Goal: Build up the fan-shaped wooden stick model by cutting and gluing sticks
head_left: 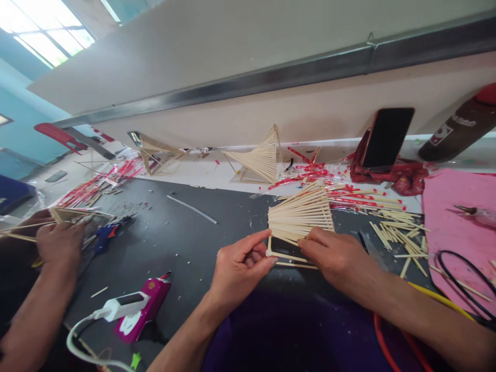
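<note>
A fan-like model of pale wooden sticks (300, 209) stands at the table's front edge before me, its slats spread side by side over an open frame. My left hand (242, 263) has its thumb and forefinger closed about the near left corner of this model, where a whitish blob shows at the joint. With bent fingers, my right hand (329, 256) grips the model's near right side, around the lowest slats. Its fingertips are partly hidden. Behind, against the wall, a finished-looking twisted stick model (259, 157) rests on the white strip.
Loose sticks (403, 237) and red wrappers (310, 173) lie to the right, near a pink sheet (461, 222), a propped phone (388, 138) and a bottle (457, 129). At left, another person's hand (62, 240) holds a stick frame by a blue glue gun (106, 236); a purple power bank (145, 310) lies nearer.
</note>
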